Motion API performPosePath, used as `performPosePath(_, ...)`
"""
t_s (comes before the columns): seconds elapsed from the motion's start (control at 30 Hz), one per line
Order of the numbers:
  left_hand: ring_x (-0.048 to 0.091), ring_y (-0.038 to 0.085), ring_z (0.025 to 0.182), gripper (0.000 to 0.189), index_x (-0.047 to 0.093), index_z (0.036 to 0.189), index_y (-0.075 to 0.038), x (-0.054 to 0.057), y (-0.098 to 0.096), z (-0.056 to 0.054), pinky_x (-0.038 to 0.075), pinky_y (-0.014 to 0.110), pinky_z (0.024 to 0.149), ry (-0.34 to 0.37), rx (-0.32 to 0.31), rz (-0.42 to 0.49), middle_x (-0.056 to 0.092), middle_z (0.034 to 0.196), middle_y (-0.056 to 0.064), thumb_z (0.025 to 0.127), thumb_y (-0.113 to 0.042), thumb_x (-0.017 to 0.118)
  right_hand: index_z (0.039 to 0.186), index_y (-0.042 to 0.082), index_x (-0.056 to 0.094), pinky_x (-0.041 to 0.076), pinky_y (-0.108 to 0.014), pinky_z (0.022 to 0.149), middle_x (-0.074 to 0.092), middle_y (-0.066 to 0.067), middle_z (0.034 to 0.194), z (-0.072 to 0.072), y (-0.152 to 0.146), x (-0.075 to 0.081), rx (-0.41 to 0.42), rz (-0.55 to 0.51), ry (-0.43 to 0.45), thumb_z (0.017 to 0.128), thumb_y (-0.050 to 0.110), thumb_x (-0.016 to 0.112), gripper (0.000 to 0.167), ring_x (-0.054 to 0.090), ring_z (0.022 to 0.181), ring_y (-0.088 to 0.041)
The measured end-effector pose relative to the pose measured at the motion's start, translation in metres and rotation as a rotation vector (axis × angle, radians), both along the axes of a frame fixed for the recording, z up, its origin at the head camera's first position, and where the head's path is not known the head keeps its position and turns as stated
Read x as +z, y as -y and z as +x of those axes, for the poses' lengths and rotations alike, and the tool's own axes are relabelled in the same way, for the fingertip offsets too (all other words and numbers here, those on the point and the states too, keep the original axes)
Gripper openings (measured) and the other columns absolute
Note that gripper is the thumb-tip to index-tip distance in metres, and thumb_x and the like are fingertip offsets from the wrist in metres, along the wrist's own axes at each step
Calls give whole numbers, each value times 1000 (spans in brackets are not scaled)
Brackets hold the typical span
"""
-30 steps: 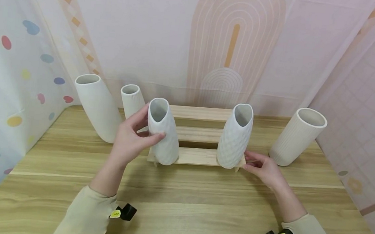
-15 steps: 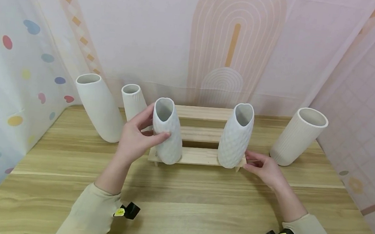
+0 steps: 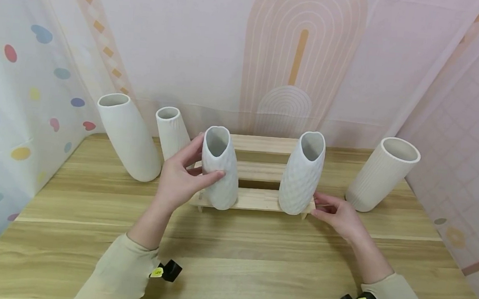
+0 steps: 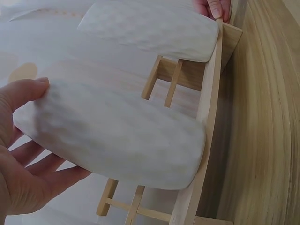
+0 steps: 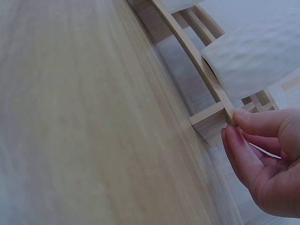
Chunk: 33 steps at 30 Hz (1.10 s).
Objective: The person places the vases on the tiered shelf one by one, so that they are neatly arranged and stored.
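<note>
White and smooth, the tall oval-mouthed vase (image 3: 129, 138) stands on the wood-grain table (image 3: 229, 275) at far left. Just beside it is a slim ribbed vase (image 3: 171, 130), its foot hidden behind the left hand (image 3: 174, 179). That hand grips the left dimpled vase (image 3: 225, 183) — thumb across the near face, the other fingers spread along the far left side. The vase is upright, its base seemingly on the lowest board of the tiered wooden stand (image 3: 257, 199), left of the middle. The right dimpled vase (image 3: 301, 182) stands on the same board near its right end. Beyond it, the right hand (image 3: 337, 217) pinches that board's end, thumb on top and fingertips beneath. Farthest right, a ribbed cylindrical vase (image 3: 382, 175) stands on the table.

Both dimpled bases look close to the board's front edge; a pull toward the person could tip one off. A long push rightward might knock the two together, and if the right hand let go, the light-looking stand might slide.

Compared with a second ago, the left hand and its vase are farther right, away from the board's left end — the right hand has kept its hold, and the right dimpled vase has stayed put.
</note>
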State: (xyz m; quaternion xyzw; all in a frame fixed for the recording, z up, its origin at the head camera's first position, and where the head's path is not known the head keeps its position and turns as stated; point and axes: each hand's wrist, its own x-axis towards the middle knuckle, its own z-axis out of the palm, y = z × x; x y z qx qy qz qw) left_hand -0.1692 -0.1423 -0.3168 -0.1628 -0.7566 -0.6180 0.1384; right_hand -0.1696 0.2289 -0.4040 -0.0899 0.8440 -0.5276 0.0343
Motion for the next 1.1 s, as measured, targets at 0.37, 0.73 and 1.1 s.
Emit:
performPosePath(0.37, 58, 20, 119, 80, 48, 149, -17, 0, 12, 1, 51, 39, 97, 0, -81, -43, 59, 136, 7, 79, 2, 81, 136, -9, 53, 52, -20, 76, 61, -28, 123, 1, 0, 0, 3, 7, 3, 90, 6, 72, 52, 63, 104, -33)
performPosePath(0.73, 64, 19, 109, 55, 55, 138, 0, 28, 42, -1, 51, 28, 93, -125, 17, -71, 66, 121, 11, 86, 6, 71, 135, -10, 53, 52, -20, 76, 62, -27, 121, 1, -1, -1, -2, 15, 1, 90, 5, 72, 51, 63, 101, -29)
performPosePath(1.1, 60, 11, 110, 61, 56, 141, -10, 53, 67, -18, 50, 30, 95, -145, 263, -161, 66, 119, 2, 84, -7, 78, 136, -9, 53, 52, -20, 77, 61, -28, 123, 2, -1, 1, -1, 17, -4, 90, 6, 72, 52, 63, 104, -33)
